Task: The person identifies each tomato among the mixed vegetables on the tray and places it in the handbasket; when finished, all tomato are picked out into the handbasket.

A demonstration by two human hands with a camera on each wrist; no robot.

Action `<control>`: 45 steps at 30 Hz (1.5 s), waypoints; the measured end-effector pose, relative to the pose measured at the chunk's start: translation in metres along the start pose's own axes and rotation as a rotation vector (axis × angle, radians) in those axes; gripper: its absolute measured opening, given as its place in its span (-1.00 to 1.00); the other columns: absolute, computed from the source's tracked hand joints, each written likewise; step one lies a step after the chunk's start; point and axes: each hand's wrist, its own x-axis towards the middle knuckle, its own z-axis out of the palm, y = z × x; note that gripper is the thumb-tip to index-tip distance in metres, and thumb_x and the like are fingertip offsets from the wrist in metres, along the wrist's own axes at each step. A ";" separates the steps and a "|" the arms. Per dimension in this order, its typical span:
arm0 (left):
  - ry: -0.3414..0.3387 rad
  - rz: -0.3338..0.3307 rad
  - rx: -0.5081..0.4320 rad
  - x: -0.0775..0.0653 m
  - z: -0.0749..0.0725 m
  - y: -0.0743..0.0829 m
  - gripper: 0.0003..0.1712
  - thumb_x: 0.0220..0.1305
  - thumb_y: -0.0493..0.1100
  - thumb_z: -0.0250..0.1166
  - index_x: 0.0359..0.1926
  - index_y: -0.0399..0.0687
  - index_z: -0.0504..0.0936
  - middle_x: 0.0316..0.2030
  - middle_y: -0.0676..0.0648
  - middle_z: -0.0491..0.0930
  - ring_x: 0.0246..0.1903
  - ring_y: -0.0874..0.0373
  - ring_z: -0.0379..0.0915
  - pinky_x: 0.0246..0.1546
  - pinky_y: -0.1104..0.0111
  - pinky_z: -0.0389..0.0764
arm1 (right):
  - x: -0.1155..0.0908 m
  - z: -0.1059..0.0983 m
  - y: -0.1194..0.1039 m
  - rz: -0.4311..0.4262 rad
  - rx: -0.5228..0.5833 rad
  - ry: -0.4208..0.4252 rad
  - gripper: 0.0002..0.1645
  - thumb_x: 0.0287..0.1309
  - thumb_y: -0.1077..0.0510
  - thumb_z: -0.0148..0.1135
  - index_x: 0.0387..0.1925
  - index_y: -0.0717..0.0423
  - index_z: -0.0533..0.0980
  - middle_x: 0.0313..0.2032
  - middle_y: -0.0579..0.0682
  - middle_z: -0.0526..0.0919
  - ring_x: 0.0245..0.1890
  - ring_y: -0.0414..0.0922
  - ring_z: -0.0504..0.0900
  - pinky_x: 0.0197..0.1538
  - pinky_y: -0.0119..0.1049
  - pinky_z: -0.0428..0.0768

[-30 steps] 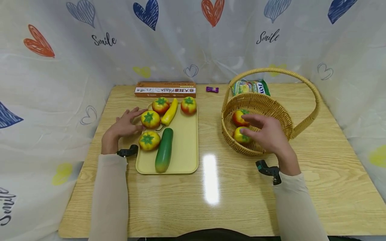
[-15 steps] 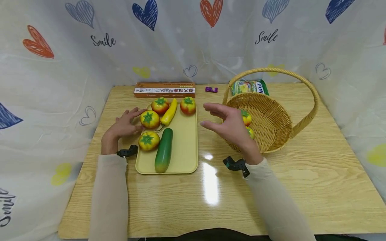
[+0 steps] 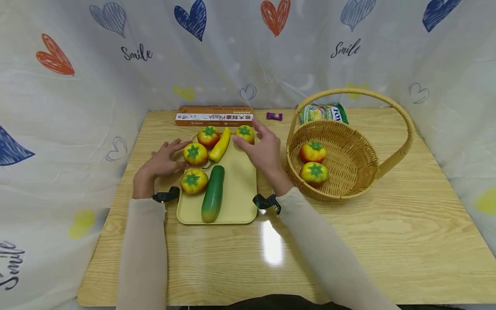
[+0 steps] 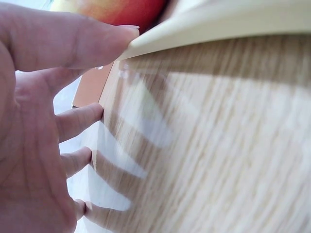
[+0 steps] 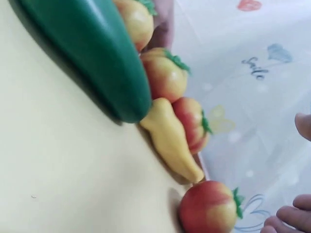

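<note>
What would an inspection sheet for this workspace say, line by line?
Surface: wooden table, with a bright glare patch near the middle.
Job's things: tray holding four red-and-yellow fruits, a yellow pepper and a green cucumber-like vegetable; wicker basket holding two matching fruits.
Clutter: pasta box behind the tray, small purple packet beyond the gap between tray and basket, green packet behind the basket.
Grippers: two bare hands; left hand at the tray's left edge, thumb at the rim; right hand at the tray's far right fruit, thumb and fingers apart, not gripping it.
Cables: nothing seen.
Surroundings: pale backdrop with hearts and "Smile" lettering.
</note>
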 end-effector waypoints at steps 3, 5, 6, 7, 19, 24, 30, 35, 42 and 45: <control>-0.001 0.003 -0.002 0.000 0.000 0.001 -0.10 0.26 -0.11 0.33 0.56 0.23 0.16 0.60 -0.27 -0.20 0.52 -0.47 -0.49 0.21 -0.57 -0.49 | 0.006 0.007 0.005 0.061 -0.056 0.002 0.08 -0.07 -0.41 0.47 0.45 -0.11 0.35 0.37 -0.06 0.48 0.36 0.02 0.47 0.32 -0.11 0.51; 0.000 0.004 -0.006 0.000 0.000 0.000 -0.10 0.25 -0.12 0.33 0.56 0.22 0.17 0.60 -0.27 -0.20 0.52 -0.47 -0.50 0.21 -0.57 -0.50 | 0.011 0.011 0.009 0.080 -0.096 -0.003 0.09 -0.03 -0.37 0.48 0.46 -0.03 0.34 0.35 0.03 0.50 0.33 0.03 0.49 0.29 -0.12 0.53; 0.001 0.004 -0.008 0.000 0.000 0.001 -0.10 0.25 -0.12 0.33 0.56 0.22 0.17 0.60 -0.27 -0.20 0.52 -0.47 -0.50 0.21 -0.57 -0.50 | 0.013 0.013 0.012 0.084 -0.117 -0.005 0.09 -0.02 -0.35 0.48 0.46 0.01 0.33 0.33 0.06 0.53 0.29 0.04 0.52 0.26 -0.12 0.55; 0.001 0.004 -0.010 0.000 0.000 0.001 -0.10 0.25 -0.12 0.33 0.56 0.22 0.17 0.60 -0.27 -0.20 0.52 -0.47 -0.50 0.21 -0.57 -0.50 | 0.015 0.015 0.014 0.088 -0.140 -0.010 0.08 -0.01 -0.33 0.48 0.45 0.06 0.33 0.30 0.08 0.54 0.25 0.03 0.54 0.23 -0.13 0.56; 0.004 0.002 0.002 -0.001 0.001 0.002 -0.10 0.26 -0.10 0.36 0.56 0.23 0.18 0.60 -0.27 -0.18 0.52 -0.49 -0.49 0.21 -0.57 -0.48 | 0.030 0.028 0.029 0.112 -0.265 -0.005 -0.19 0.12 -0.22 0.44 0.30 0.11 0.50 0.14 0.10 0.66 0.03 0.03 0.61 0.06 -0.11 0.62; 0.007 -0.002 0.001 -0.001 0.001 0.003 -0.11 0.25 -0.12 0.35 0.56 0.22 0.18 0.59 -0.27 -0.18 0.52 -0.48 -0.48 0.21 -0.57 -0.49 | 0.030 0.028 0.031 0.084 -0.287 -0.014 -0.31 0.18 -0.15 0.41 0.29 0.02 0.52 0.16 0.05 0.66 0.06 0.00 0.61 0.10 -0.12 0.62; 0.001 -0.002 0.009 -0.001 0.000 0.003 -0.10 0.25 -0.11 0.32 0.56 0.22 0.17 0.60 -0.27 -0.19 0.52 -0.48 -0.49 0.22 -0.57 -0.48 | 0.020 0.019 0.020 0.036 -0.209 -0.061 -0.33 0.17 -0.07 0.44 0.30 -0.03 0.51 0.16 0.02 0.63 0.05 -0.07 0.62 0.07 -0.23 0.65; -0.005 -0.005 -0.011 -0.001 0.001 0.003 -0.09 0.24 -0.13 0.31 0.57 0.23 0.16 0.60 -0.27 -0.21 0.52 -0.47 -0.52 0.22 -0.56 -0.50 | -0.001 -0.002 0.002 -0.047 -0.079 -0.149 -0.35 0.15 -0.02 0.46 0.28 -0.06 0.52 0.16 -0.04 0.62 0.05 -0.12 0.66 0.06 -0.30 0.67; -0.009 -0.015 -0.030 -0.002 0.000 0.004 -0.09 0.23 -0.16 0.32 0.56 0.22 0.17 0.60 -0.25 -0.23 0.53 -0.44 -0.55 0.23 -0.55 -0.52 | -0.033 -0.054 -0.020 -0.103 0.106 -0.231 -0.39 0.12 0.11 0.49 0.23 -0.06 0.56 0.18 -0.05 0.62 0.14 -0.08 0.65 0.17 -0.25 0.62; -0.009 -0.016 -0.024 -0.002 0.000 0.004 -0.09 0.23 -0.16 0.31 0.57 0.22 0.16 0.60 -0.24 -0.23 0.53 -0.44 -0.55 0.23 -0.55 -0.52 | -0.047 -0.083 -0.023 -0.089 0.165 -0.265 -0.38 0.11 0.16 0.50 0.23 -0.01 0.55 0.19 -0.02 0.60 0.16 -0.06 0.63 0.19 -0.27 0.60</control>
